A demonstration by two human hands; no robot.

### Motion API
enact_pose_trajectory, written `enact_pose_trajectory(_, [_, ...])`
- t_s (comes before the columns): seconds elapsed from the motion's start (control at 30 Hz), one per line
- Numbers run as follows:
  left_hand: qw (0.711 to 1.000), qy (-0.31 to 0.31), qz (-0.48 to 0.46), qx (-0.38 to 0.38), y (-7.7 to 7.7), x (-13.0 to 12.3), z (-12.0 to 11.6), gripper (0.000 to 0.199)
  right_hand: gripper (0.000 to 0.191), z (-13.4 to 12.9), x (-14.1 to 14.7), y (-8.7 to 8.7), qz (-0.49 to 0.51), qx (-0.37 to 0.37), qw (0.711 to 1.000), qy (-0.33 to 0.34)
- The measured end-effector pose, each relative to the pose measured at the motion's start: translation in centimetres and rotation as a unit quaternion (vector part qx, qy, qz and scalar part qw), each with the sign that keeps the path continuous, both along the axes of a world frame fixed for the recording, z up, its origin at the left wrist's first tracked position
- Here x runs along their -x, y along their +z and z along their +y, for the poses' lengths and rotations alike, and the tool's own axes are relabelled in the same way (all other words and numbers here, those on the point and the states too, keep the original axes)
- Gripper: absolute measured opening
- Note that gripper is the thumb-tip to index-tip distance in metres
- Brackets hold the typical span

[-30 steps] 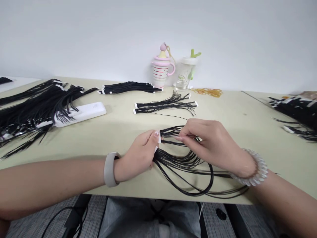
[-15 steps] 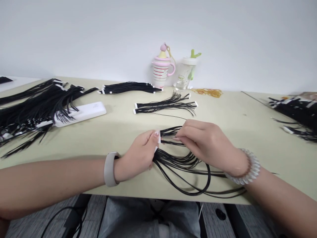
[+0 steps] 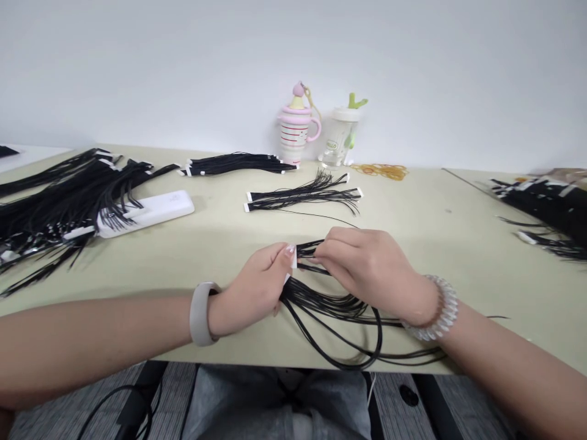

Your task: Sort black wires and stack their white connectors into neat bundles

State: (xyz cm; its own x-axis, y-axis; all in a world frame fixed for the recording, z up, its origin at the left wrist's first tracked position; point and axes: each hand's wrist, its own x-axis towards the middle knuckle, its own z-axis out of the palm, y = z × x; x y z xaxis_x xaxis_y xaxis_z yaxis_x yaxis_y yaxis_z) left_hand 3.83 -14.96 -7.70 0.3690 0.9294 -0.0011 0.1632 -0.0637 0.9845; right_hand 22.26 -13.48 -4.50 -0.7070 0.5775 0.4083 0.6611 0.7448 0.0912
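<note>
Bundle of thin black wires (image 3: pixel 330 308) ending in a flat white connector (image 3: pixel 293 260), over the near part of a pale olive tabletop (image 3: pixel 413 256), long loops trailing toward the table's front edge; left hand (image 3: pixel 254 287), grey wristband (image 3: pixel 199 313) above it, pinching the connector between thumb and fingers; right hand (image 3: pixel 367 269), clear coiled bracelet (image 3: pixel 431 308) on its wrist, closed on the black wires just beside the connector. Farther back, a loose black wire bundle with white ends (image 3: pixel 302 197), lying flat; at far left, a heap of similar bundles (image 3: pixel 68 195) across a flat white oblong block (image 3: pixel 147 214).
</note>
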Motion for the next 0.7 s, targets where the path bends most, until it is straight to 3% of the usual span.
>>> enact_pose_trajectory(0.13, [0.999, 0.030, -0.031, 0.010, -0.1, -0.1, 0.1, 0.036, 0.033, 0.3, -1.1, 1.6, 0.060, -0.022, 0.998, -0.026])
enact_pose_trajectory(0.2, [0.997, 0.060, -0.035, 0.016, -0.1, -0.1, 0.2, 0.035, 0.039, 0.3, -2.0, 2.5, 0.070, 0.009, 0.996, -0.048])
enact_pose_trajectory(0.33, [0.993, 0.104, -0.039, 0.033, 0.0, -0.1, 0.4, 0.036, 0.048, 0.2, -3.4, 3.6, -0.020, 0.189, 0.979, -0.076])
enact_pose_trajectory(0.47, [0.994, 0.106, -0.025, 0.023, 0.1, -0.2, 0.5, 0.036, 0.039, -0.1, -2.7, 2.9, -0.063, 0.378, 0.924, -0.013])
enact_pose_trajectory(0.53, [0.994, 0.105, -0.006, -0.001, 0.2, -0.2, 0.5, 0.036, 0.034, -0.3, -1.4, 1.8, -0.023, 0.394, 0.918, 0.044])
enact_pose_trajectory(0.6, [0.994, 0.107, 0.012, -0.026, 0.2, -0.2, 0.5, 0.036, 0.031, -0.4, 0.0, 0.7, 0.044, 0.360, 0.928, 0.083])
enact_pose_trajectory(0.7, [0.993, 0.108, 0.031, -0.045, 0.2, -0.1, 0.5, 0.036, 0.031, -0.5, 1.3, -0.4, 0.093, 0.317, 0.939, 0.092])
